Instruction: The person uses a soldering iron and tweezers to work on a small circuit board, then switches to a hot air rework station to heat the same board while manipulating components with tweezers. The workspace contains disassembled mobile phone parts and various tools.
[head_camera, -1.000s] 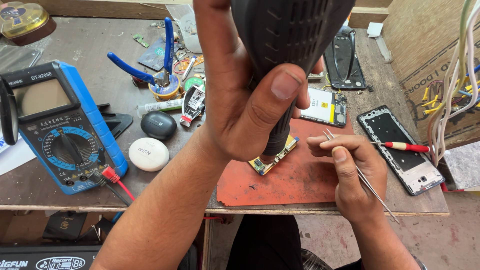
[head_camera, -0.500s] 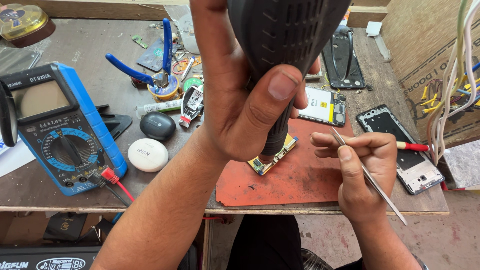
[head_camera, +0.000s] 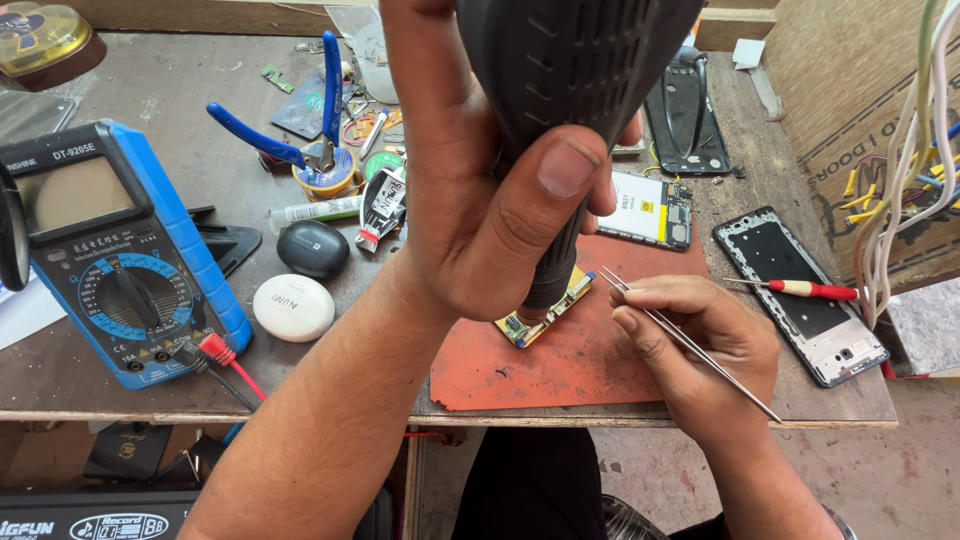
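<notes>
Since earlier, right hand (head_camera: 700, 345) has shifted its gripped tweezers (head_camera: 690, 340) slightly; tips point at the board (head_camera: 545, 310), lying diagonally near the surface's front edge. Left hand (head_camera: 490, 200) grips the hot-air tool (head_camera: 570, 90), nozzle down.

Bare forearms, seemingly dark trousers

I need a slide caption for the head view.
Left hand aims hot-air tool at small circuit board; right hand holds tweezers.
</notes>
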